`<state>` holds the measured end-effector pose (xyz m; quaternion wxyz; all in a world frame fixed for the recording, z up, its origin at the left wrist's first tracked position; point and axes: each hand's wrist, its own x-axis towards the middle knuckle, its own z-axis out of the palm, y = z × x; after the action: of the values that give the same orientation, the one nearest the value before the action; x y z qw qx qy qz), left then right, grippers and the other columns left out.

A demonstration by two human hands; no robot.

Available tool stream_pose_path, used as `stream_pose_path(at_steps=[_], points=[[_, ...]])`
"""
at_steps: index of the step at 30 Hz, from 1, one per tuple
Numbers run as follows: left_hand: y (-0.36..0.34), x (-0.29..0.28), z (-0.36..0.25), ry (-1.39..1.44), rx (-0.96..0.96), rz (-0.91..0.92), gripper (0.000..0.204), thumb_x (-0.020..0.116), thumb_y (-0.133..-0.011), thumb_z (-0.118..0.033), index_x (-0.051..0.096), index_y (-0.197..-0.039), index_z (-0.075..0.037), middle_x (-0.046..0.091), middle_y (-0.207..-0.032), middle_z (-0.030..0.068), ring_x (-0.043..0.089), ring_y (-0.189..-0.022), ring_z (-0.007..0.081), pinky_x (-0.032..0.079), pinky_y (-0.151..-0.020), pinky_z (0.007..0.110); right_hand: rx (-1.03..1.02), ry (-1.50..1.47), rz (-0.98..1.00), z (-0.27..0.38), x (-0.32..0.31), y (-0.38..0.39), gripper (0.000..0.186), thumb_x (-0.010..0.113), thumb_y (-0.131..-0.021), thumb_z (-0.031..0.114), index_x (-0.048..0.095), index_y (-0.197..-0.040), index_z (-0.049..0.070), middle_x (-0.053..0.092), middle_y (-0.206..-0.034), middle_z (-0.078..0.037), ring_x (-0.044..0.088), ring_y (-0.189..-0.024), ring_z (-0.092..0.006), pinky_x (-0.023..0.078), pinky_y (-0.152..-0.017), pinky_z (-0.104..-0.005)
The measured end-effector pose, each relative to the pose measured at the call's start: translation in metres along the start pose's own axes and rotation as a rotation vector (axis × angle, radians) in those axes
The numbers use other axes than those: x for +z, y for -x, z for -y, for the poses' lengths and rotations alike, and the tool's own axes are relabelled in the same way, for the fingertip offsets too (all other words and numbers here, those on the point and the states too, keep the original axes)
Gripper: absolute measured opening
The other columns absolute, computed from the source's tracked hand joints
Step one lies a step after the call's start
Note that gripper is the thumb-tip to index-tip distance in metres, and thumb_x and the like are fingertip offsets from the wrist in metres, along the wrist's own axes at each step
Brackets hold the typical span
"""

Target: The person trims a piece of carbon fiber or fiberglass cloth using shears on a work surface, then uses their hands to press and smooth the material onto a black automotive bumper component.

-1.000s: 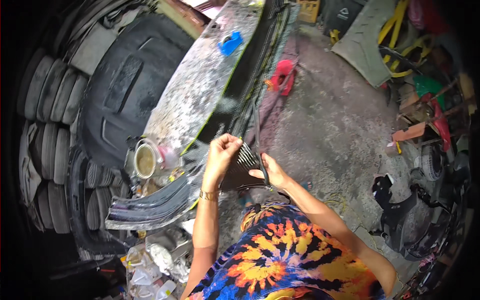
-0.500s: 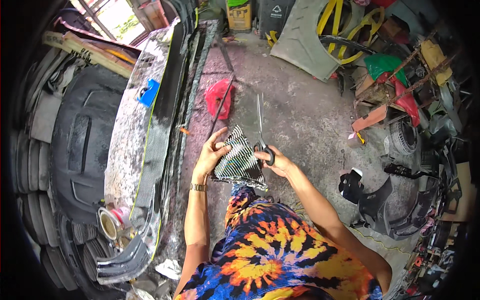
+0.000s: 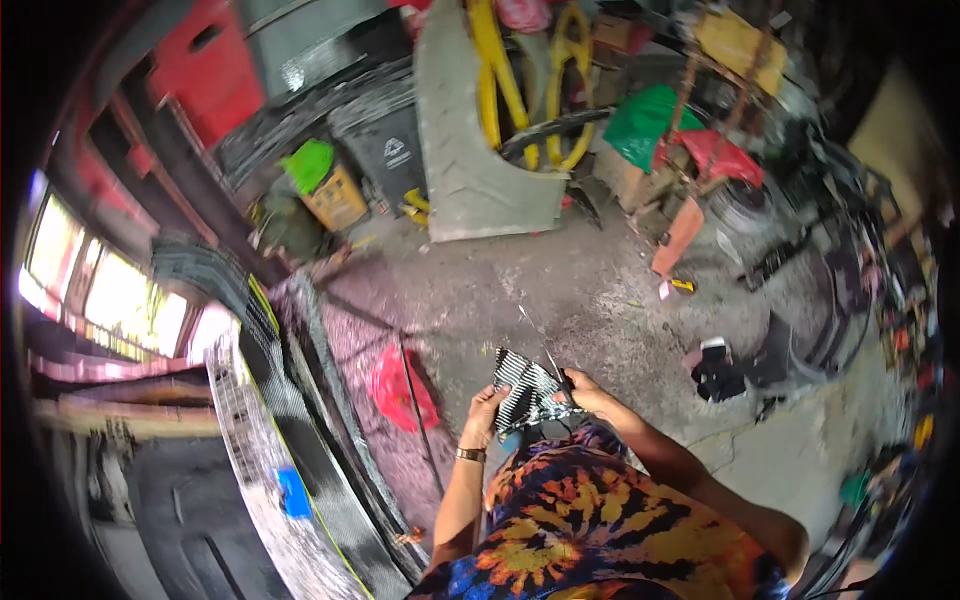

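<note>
Looks like the cloth-handling step to me, scissors out and a small patch in play. Using the red plastic bag point(image 3: 402, 390) as landmark, the black-and-silver woven cloth point(image 3: 518, 393) is held up just right of it. Left hand point(image 3: 484, 412) pinches the cloth's near-bag edge; right hand point(image 3: 592, 394), farther from the bag, is wrapped round the scissors point(image 3: 552, 361). Can't tell if the blades are parted, too blurry. Imo any cut calls for keeping that cloth taut and the blade tips clear of the left fingers.
</note>
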<state>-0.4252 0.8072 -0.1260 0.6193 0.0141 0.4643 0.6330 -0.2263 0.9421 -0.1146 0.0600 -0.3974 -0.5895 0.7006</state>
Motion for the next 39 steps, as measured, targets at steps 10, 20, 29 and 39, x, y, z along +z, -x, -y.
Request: stream_pose_path(at_steps=[10, 20, 29, 39], points=[[-0.116, -0.038, -0.079, -0.876, 0.648, -0.243, 0.027, 0.072, -0.083, -0.015, 0.055, -0.069, 0.0, 0.052, -0.061, 0.0002, 0.036, -0.059, 0.0085, 0.035, -0.053, 0.028, -0.131, -0.074, -0.203, -0.025, -0.018, -0.128, 0.027, 0.077, -0.077, 0.016, 0.057, -0.09, 0.003, 0.058, -0.075, -0.001, 0.055, -0.066, -0.0115, 0.045, -0.059, -0.0278], [-0.16, -0.109, -0.189, -0.429, 0.69, -0.568, 0.011, 0.068, -0.086, -0.011, 0.064, -0.08, -0.003, 0.06, -0.065, -0.0028, 0.05, -0.056, 0.0077, 0.041, -0.052, 0.026, 0.046, 0.174, 0.191, 0.026, -0.1, -0.264, 0.024, 0.068, -0.087, 0.025, 0.055, -0.081, 0.005, 0.064, -0.072, -0.007, 0.059, -0.052, -0.0142, 0.045, -0.046, -0.0288], [-0.276, -0.078, -0.321, 0.235, 0.509, -0.241, 0.013, 0.061, -0.091, -0.01, 0.064, -0.103, -0.006, 0.067, -0.098, 0.003, 0.062, -0.083, 0.0136, 0.051, -0.074, 0.028, 0.207, 0.334, 0.711, 0.15, -0.06, -0.335, 0.037, 0.054, -0.096, 0.032, 0.052, -0.121, 0.005, 0.063, -0.11, -0.007, 0.06, -0.09, -0.0142, 0.051, -0.077, -0.0316], [-0.417, 0.028, -0.376, -0.168, 0.253, 0.099, 0.008, 0.066, -0.089, -0.015, 0.061, -0.093, -0.01, 0.064, -0.091, -0.0009, 0.06, -0.075, 0.0116, 0.048, -0.065, 0.026, 0.089, -0.082, 0.395, 0.149, -0.073, -0.359, 0.032, 0.064, -0.087, 0.026, 0.056, -0.107, 0.002, 0.063, -0.098, -0.003, 0.057, -0.077, -0.0098, 0.049, -0.065, -0.0275]])
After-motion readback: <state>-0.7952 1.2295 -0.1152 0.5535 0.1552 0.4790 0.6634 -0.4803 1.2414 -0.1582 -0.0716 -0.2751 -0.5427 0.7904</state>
